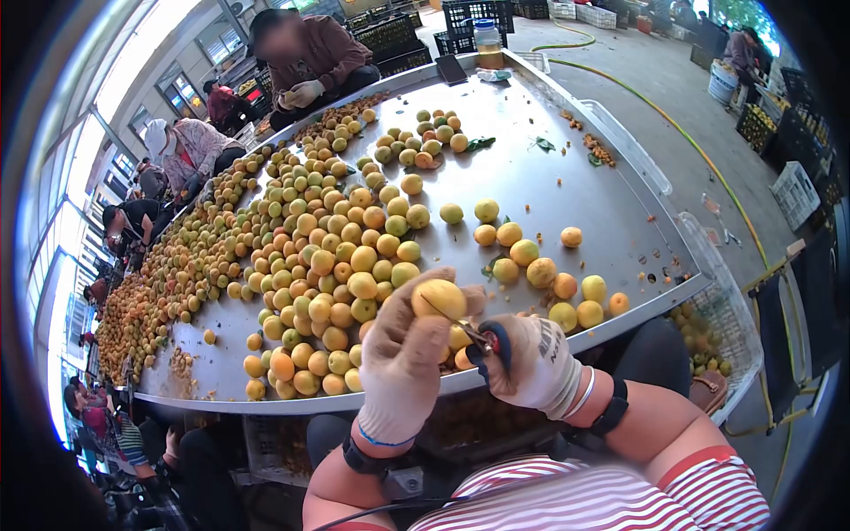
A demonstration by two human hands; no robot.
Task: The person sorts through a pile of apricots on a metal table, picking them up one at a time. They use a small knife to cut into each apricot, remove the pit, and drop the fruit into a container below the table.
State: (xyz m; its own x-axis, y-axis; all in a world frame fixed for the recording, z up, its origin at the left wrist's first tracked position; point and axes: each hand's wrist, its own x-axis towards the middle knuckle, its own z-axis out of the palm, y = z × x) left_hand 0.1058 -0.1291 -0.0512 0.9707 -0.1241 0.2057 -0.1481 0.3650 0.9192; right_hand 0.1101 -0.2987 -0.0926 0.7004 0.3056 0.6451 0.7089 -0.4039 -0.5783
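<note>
My left hand (407, 341), in a worn, stained glove, grips a yellow apricot (439, 300) between thumb and fingers. A dark line runs across the fruit's skin. In my right hand (534, 361), also gloved, is a small hand tool (484, 340) with a black and red handle and a narrow metal tip. That tip reaches the lower right side of the apricot. Both hands are over the near edge of the metal table (620, 208). Loose apricots (328, 265) lie spread in a thick layer just beyond and to the left of them.
Several people, such as a person in a brown jacket (328, 53), sit along the table's far and left sides. Clear plastic crates (739, 310) stand by the right edge. A jar (488, 44) and dark phone-like slab (451, 70) rest at the far corner. A yellow-green hose (682, 133) crosses the floor.
</note>
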